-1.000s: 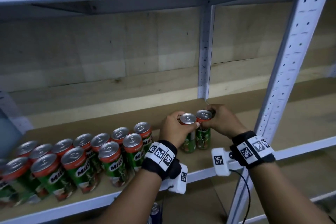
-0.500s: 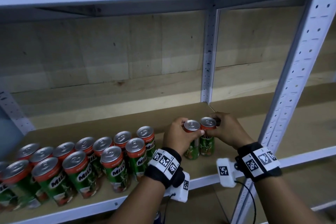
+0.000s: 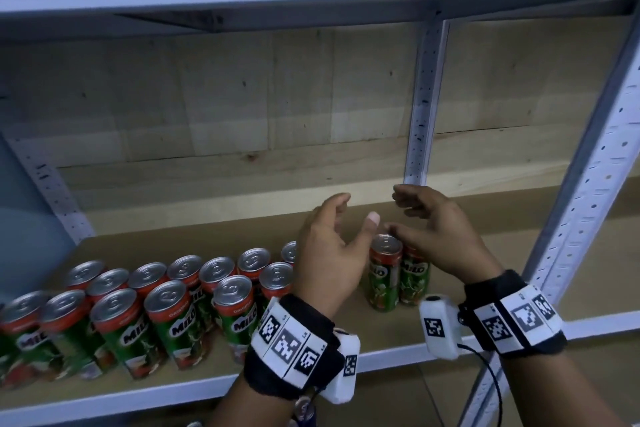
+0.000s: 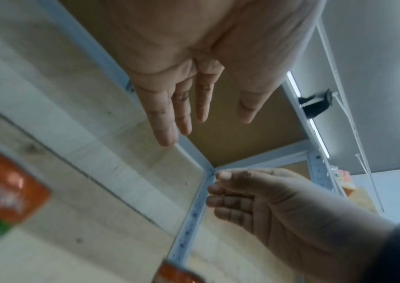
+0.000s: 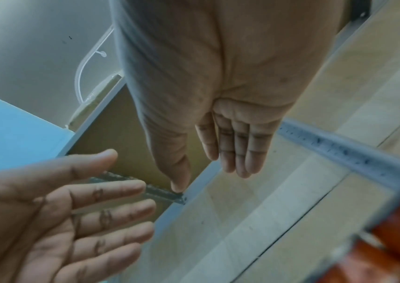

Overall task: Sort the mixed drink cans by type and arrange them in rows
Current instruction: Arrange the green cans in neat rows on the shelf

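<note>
- Two Milo cans stand upright side by side on the shelf board (image 3: pixel 512 295), apart from the main group: the left can (image 3: pixel 383 274) shows its silver top, and the right can (image 3: pixel 415 276) touches it or stands just beside it, its top hidden under the right hand.
- The pair stands near the front edge of the shelf, just left of the white perforated front post (image 3: pixel 588 191).
- The left hand (image 3: pixel 329 246) hovers just left of the pair, fingers relaxed and spread wide, thumb pointing up near the left can's top; it holds nothing.
- The right hand (image 3: pixel 436 236) hovers above the right can, fingers loosely bent and spread, gripping nothing; whether the thumb brushes the can tops I cannot tell.
- In the left wrist view, the left hand (image 4: pixel 194 76) has its fingers straight, with the right hand (image 4: pixel 279 206) opposite it.
- In the right wrist view, both palms face each other with a gap between them.
- To the left, the main group of cans (image 3: pixel 166 305) stands in two rows along the shelf, all green and red with silver tops.
- A wooden panel (image 3: pixel 242 97) backs the shelf, and a white rear post (image 3: pixel 422 108) rises behind the hands.
- Both wrists wear black bands with black-and-white markers.
</note>
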